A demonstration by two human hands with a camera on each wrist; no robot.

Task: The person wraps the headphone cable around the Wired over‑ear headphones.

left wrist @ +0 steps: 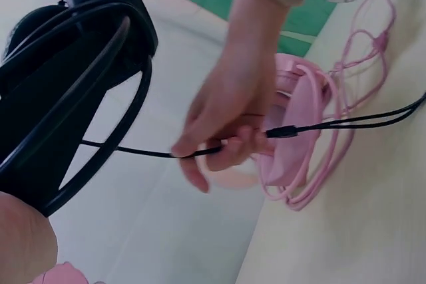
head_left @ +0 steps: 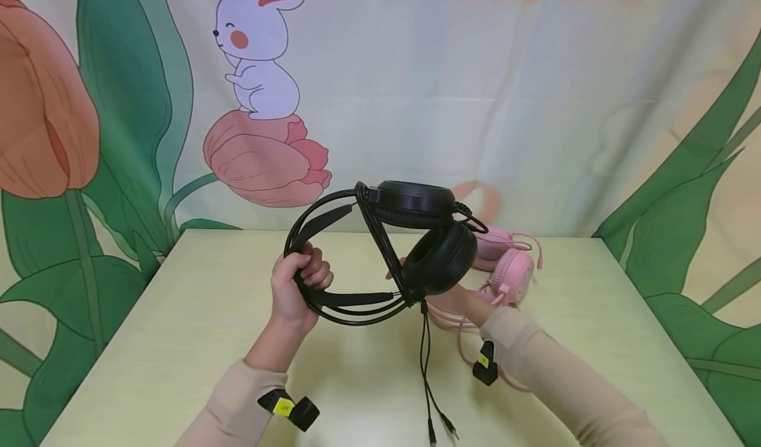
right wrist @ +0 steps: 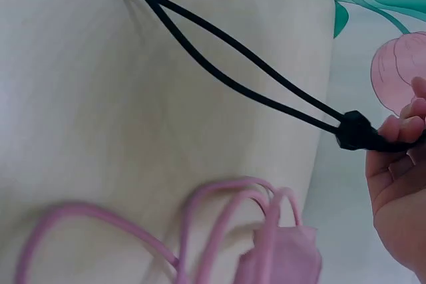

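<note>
Here, the left hand (head_left: 300,283) grips the black headphones (head_left: 442,262) by the headband (head_left: 357,298); their long axis runs rightward to 2 earcups (head_left: 413,206) nearer the right hand (left wrist: 231,111), which pinches their cable (left wrist: 150,153).

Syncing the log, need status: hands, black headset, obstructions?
Left hand grips black headset by its headband. Right hand holds its cable. Headset raised above table. Pink headset behind right hand, apparently not blocking.

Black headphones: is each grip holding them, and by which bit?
The left grip holds the black headphones by the headband; the right grip pinches their cord near where it splits.
</note>
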